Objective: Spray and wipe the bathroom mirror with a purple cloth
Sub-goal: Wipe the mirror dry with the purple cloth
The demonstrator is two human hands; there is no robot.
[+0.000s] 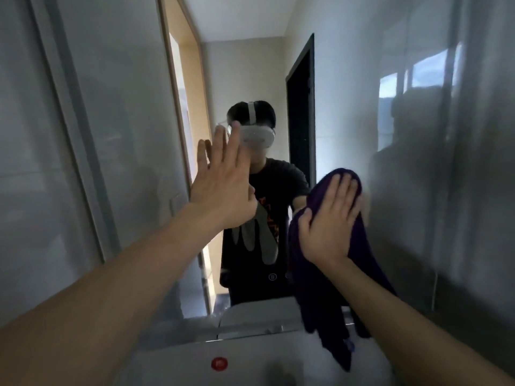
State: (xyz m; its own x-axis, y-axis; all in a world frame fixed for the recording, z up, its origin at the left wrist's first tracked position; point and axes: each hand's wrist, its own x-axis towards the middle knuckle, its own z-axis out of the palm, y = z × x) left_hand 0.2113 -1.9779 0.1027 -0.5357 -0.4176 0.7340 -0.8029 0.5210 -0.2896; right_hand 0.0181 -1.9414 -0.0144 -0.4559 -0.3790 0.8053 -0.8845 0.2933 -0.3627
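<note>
The bathroom mirror (pixel 250 79) fills the middle of the view and reflects a person in a dark shirt with a headset. My right hand (pixel 330 218) lies flat on a purple cloth (pixel 315 274) and presses it against the glass at the mirror's right side; the cloth's loose end hangs down toward the basin. My left hand (pixel 220 185) is raised in front of the mirror's centre, fingers spread, palm against or very near the glass, holding nothing. No spray bottle is in view.
A white basin or counter (pixel 250 360) with a round red mark (pixel 219 363) sits just below the mirror. Glossy grey tiled walls (pixel 446 162) flank the mirror on both sides. A dark doorway shows in the reflection.
</note>
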